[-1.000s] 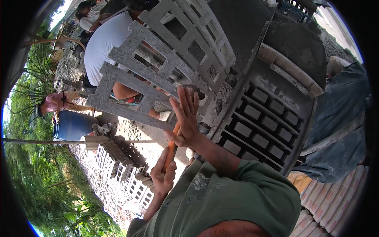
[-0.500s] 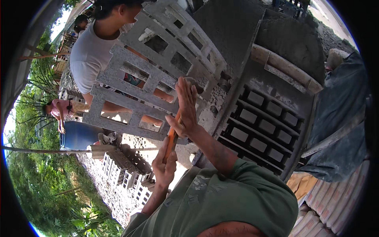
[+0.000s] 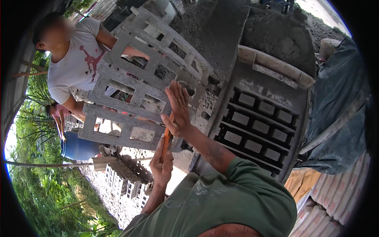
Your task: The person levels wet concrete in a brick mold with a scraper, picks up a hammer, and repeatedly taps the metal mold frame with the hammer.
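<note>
- Left hand: fingers wrapped round an orange handle, thumb alongside it. Grip looks closed.
- Right hand: ahead of the left, palm flat, fingers straight and side by side, thumb out at the handle's upper end. Can't tell if the palm presses on it.
- Handle sits between the two hands, slanting up from left to right. Tool's working end is hidden.
- Ahead and left of right hand: grey slotted panels, on edge, fanned out. Can't tell if fingertips touch one.
- Behind panels: co-worker in white T-shirt, one arm extended behind them.
- Right of right hand: block mould, grey rectangular faces in rows, dark slots between. Heap of grey mix beyond it.
- Far right of both hands: dark tarp, stacked sacks below it.
- Left of left hand: hollow blocks, stacked; blue barrel further out.
</note>
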### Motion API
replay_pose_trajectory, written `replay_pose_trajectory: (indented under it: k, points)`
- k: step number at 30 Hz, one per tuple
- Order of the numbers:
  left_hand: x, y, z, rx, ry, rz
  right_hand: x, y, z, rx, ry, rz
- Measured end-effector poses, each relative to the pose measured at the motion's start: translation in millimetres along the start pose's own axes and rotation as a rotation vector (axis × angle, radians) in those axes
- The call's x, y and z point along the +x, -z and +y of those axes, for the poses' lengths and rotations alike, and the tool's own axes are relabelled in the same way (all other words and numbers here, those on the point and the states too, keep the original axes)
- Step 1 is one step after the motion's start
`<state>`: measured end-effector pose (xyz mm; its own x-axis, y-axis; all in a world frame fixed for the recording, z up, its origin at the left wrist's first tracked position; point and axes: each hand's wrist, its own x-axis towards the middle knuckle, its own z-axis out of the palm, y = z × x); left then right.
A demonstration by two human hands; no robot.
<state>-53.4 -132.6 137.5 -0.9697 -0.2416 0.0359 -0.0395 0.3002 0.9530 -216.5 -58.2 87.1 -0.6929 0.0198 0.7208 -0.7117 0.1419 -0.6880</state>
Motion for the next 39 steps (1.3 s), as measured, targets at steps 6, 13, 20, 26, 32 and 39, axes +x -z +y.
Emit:
replay_pose_trajectory:
  k: [6,13,20,26,32,39]
  points:
    - [124.6,-56.0,7.2,-0.007,-0.138,-0.02,102.7,29.7,86.2,-0.07,-0.021,0.035]
    - [54.3,-41.6,-5.1,-0.111,0.016,-0.013,39.6,19.6,56.3,-0.115,-0.033,-0.088]
    - [9.4,3.0,-0.7,-0.043,0.114,-0.024,0.0,1.1,12.0,-0.054,-0.102,-0.005]
    - [70.2,-22.7,40.5,-0.118,0.017,-0.019,54.4,17.5,48.7,-0.066,-0.189,-0.007]
    - [67.6,50.3,132.9,0.087,-0.073,-0.015,79.0,14.1,12.4,-0.055,0.007,-0.124]
    - [67.8,-18.4,52.9,0.136,0.03,-0.11,19.5,28.9,88.4,0.07,-0.241,-0.002]
